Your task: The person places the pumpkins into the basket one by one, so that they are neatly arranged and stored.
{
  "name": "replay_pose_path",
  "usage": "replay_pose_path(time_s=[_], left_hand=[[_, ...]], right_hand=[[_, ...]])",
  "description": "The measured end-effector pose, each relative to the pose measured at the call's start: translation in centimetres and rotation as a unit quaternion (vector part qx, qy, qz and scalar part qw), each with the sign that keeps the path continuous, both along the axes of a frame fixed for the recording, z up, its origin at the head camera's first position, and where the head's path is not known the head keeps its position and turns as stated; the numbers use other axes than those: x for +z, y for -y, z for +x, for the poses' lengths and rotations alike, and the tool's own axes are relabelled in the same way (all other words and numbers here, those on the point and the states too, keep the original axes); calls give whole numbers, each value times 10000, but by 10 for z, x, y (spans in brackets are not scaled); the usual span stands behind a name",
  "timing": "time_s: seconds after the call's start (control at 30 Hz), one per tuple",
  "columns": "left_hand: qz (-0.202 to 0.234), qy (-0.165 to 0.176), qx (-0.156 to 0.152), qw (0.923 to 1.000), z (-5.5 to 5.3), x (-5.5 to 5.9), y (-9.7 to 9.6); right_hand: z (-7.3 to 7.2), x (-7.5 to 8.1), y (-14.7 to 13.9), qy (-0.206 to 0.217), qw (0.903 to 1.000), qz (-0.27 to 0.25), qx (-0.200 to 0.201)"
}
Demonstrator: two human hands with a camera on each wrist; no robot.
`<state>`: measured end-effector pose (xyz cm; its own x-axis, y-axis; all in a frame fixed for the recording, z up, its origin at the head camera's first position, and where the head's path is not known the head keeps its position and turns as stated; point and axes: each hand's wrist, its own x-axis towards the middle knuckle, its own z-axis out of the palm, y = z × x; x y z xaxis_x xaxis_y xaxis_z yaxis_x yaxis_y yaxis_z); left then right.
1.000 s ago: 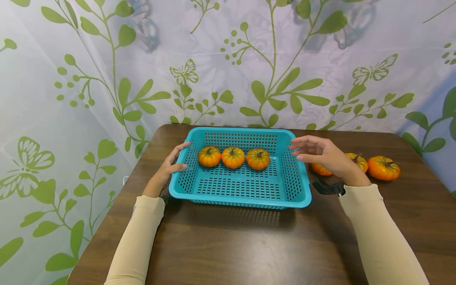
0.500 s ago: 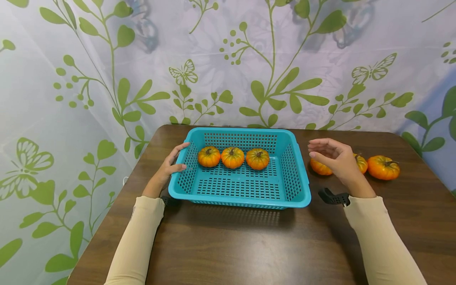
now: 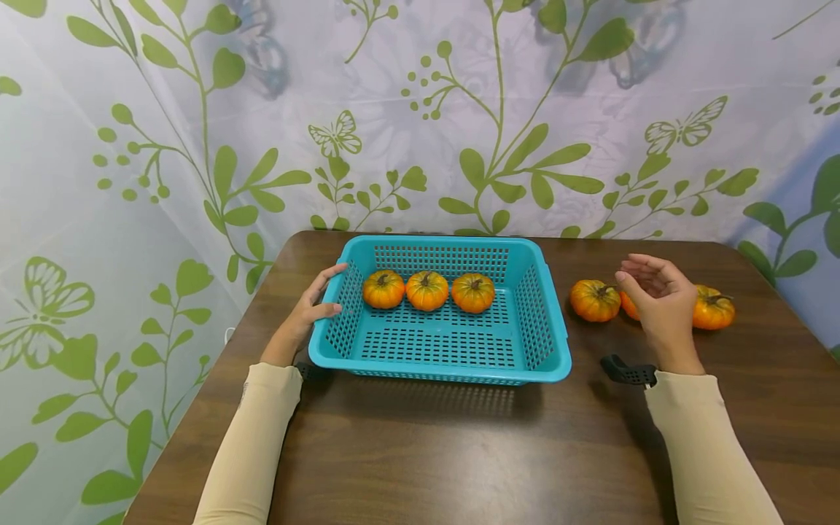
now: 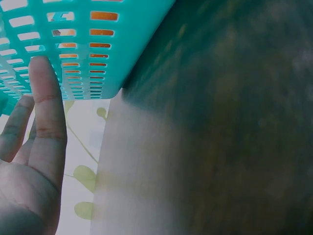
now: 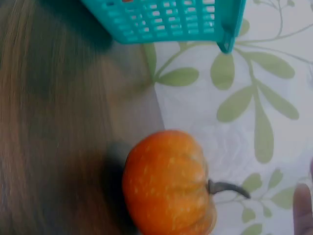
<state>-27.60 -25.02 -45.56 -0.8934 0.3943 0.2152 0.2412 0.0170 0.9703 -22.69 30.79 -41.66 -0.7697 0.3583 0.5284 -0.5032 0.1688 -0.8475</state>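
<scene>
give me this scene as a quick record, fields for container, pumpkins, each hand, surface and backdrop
container: turquoise perforated basket, on the table
pumpkins inside: three orange pumpkins in a row, nearer the back wall
pumpkins outside: three loose pumpkins right of the basket; the middle one partly hidden by a hand
left hand: at the basket's left end, fingers near the rim
right hand: among the loose pumpkins, fingers and thumb apart; contact unclear
surface: brown table
backdrop: pale cloth with green leaves and butterflies
</scene>
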Motion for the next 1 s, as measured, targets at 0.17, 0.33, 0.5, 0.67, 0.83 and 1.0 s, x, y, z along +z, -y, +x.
replay_pose_path(time_s=[0.17,0.33,0.5,0.67,0.83,1.0], left_hand=[[148,114,-67,9998,1,0,0],[209,105,-96,9997,1,-1,0],[241,180,-98,9995,0,-1,0],[215,225,-53,9995,1,0,0],[176,218,-39,9996,2,0,0],[142,187,-28,9997,2,0,0]], right_hand=[[2,-4,-8,-128,9984,-186,-519],[2,-10,-18,-262,9928,-407,-1095],[1,-13,-27,-268,9793,-347,-1978],[6,-12,-33,-134,9662,-471,-2529],[10,-13,-43,135,9549,-665,-2891],[9,-24,-60,417,9462,-853,-3092]])
